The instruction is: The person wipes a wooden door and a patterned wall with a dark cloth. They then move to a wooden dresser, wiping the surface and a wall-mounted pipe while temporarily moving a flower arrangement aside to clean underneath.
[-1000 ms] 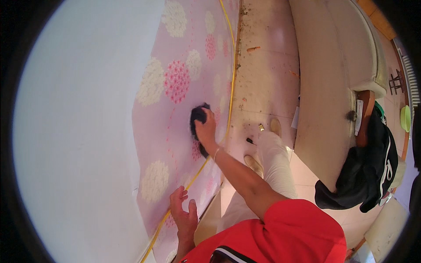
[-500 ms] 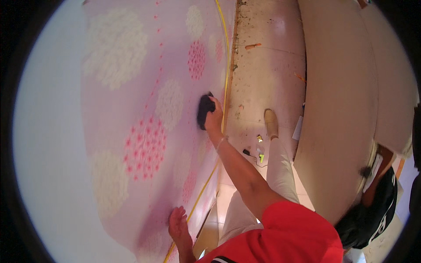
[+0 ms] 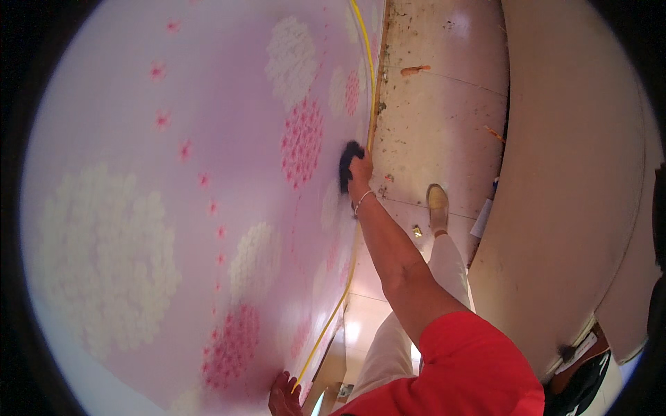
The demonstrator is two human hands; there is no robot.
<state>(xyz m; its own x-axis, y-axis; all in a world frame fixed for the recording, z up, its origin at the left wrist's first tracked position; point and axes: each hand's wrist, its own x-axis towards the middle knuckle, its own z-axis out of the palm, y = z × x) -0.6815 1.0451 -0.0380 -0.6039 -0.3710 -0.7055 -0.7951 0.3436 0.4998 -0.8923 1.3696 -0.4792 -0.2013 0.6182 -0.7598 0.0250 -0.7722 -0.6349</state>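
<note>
My right hand (image 3: 360, 170) is closed around a black cloth-like pad (image 3: 349, 166), pressed against a lilac wall covering (image 3: 229, 132) with pink and cream flower clusters. The pad is blurred, so its exact kind does not show. At the lower edge, my left hand (image 3: 283, 395) rests with fingers apart against the covering, partly cut off by the frame. Its fingertips touch or nearly touch a yellow cord-like strip (image 3: 326, 320), which runs along the covering's border and passes behind my right forearm.
On the right lies a tiled floor (image 3: 444, 104) with dirt specks and orange scraps (image 3: 415, 71). My shoe (image 3: 437, 201) stands there, near a small gold wrapper (image 3: 417, 231). A large beige panel (image 3: 569, 173) curves along the far right, with a dark bag (image 3: 586, 385) at its lower end.
My right hand has moved slightly right with the black pad, closer to the covering's border. My left hand sits lower in the frame. The whole view has shifted over the flower pattern.
</note>
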